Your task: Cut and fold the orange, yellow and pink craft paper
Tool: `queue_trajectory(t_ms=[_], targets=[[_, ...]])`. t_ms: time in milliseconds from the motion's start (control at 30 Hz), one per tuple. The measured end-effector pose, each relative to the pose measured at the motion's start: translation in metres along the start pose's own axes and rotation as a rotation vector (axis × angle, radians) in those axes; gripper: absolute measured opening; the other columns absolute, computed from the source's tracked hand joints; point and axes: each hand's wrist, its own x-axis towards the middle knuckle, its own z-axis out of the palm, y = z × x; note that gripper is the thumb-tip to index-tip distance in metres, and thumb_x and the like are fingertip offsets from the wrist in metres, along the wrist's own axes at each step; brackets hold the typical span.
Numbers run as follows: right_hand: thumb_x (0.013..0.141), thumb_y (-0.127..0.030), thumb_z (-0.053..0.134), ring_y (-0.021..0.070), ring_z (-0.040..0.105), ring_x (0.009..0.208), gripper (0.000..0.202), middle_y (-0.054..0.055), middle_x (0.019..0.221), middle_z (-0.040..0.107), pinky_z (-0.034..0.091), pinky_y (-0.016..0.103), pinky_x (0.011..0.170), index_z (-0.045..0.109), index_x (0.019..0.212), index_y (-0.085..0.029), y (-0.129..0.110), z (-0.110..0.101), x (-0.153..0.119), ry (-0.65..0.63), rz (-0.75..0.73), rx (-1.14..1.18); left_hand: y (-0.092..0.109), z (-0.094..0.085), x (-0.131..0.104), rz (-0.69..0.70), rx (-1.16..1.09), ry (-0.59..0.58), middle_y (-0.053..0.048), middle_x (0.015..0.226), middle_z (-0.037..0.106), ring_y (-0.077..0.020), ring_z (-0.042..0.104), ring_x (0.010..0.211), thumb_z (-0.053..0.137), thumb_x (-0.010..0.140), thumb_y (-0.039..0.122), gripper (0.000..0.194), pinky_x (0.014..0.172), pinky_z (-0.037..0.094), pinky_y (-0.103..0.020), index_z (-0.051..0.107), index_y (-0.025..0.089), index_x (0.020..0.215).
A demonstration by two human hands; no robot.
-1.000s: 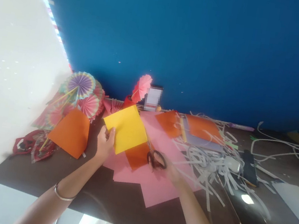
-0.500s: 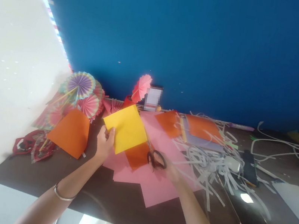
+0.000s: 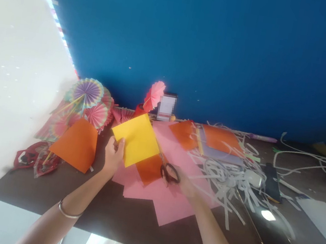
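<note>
Left hand (image 3: 113, 156) was closed on the lower left edge of a yellow sheet (image 3: 137, 139), thumb on top, and the sheet was held lifted and tilted above the table (image 3: 123, 218). Right hand (image 3: 185, 185) was gripped on the black handles of the scissors (image 3: 168, 171), and the blades were run up along the yellow sheet's right edge; whether the blades were parted could not be told. An orange piece (image 3: 149, 169) was seen just below the yellow sheet, and pink sheets (image 3: 168, 205) were spread beneath both on the table. Left of the yellow sheet an orange folded sheet (image 3: 76, 145) was propped, with paper fans (image 3: 88, 95) behind it. Behind the yellow sheet a pink paper flower (image 3: 157, 93) was stood against the blue wall (image 3: 211, 51). Right of the yellow sheet more orange sheets (image 3: 220, 139) were laid, and beyond them a heap of white strips (image 3: 234, 178), a phone (image 3: 273, 234) and white cables (image 3: 308, 159). A metal bangle (image 3: 67, 211) was worn on the left wrist.
</note>
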Motion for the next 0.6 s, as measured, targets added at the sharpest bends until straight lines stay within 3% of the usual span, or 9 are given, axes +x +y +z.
queue_trajectory(t_ms=[600], targets=[[0.086, -0.05, 0.045, 0.011, 0.041, 0.046, 0.039, -0.002, 0.049, 0.048, 0.026, 0.029, 0.048, 0.047, 0.062, -0.019, -0.0081, 0.0058, -0.0022, 0.041, -0.019, -0.077, -0.0074, -0.0039, 0.0046, 0.036, 0.073, -0.007, -0.006, 0.082, 0.063, -0.018, 0.062, 0.071, 0.053, 0.08, 0.046, 0.033, 0.056, 0.048, -0.025, 0.054, 0.017, 0.097]])
